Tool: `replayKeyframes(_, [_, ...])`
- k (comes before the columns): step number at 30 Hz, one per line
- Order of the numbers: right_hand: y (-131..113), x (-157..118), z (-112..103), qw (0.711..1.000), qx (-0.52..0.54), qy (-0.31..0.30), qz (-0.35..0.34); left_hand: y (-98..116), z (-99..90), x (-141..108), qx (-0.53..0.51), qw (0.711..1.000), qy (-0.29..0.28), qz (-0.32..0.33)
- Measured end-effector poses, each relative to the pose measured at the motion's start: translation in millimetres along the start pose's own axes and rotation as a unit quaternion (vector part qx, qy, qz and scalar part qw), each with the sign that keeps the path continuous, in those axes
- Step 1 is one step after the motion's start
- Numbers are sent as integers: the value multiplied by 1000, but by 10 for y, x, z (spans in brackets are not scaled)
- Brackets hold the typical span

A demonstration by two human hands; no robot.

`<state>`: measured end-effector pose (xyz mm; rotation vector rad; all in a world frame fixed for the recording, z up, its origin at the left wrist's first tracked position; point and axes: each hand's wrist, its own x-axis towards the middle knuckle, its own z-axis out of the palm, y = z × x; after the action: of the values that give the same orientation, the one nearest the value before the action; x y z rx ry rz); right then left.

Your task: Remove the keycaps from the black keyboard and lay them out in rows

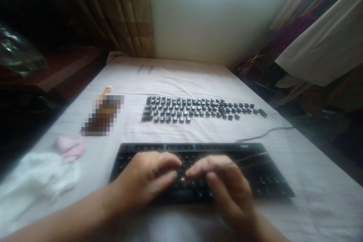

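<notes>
The black keyboard [262,166] lies on the pale sheet, many of its keycaps off. My left hand [154,174] is over its left-middle part, thumb and index finger slightly apart, with nothing visible between them. Just to the right, my right hand [229,181] points its index fingertip down at the middle keys, beside a small shiny spot; its thumb is apart from that finger. The other fingers are bent and partly hidden. Beyond the keyboard, loose black keycaps [177,107] stand in rows on the sheet.
A pixelated dark object [103,117] lies on the sheet [181,79] at left, near a pink cloth [70,146] and a white cloth [42,177]. A cable [266,133] runs off to the right. Hanging fabric [320,53] is at right, a curtain [130,15] behind.
</notes>
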<state>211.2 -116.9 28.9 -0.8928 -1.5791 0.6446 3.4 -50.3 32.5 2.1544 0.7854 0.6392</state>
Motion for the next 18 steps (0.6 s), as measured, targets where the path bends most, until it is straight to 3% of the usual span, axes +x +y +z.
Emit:
replayKeyframes(8, [34, 84, -61, 997, -59, -4, 58, -42, 27, -6, -33, 998, 43, -34])
replayKeyframes(13, [86, 105, -9, 987, -148, -68, 6, -13, 52, -41, -55, 998, 37, -23])
replayKeyframes(18, [86, 100, 43, 980, -175, -89, -29, -19, 90, -70, -16, 999, 44, 7])
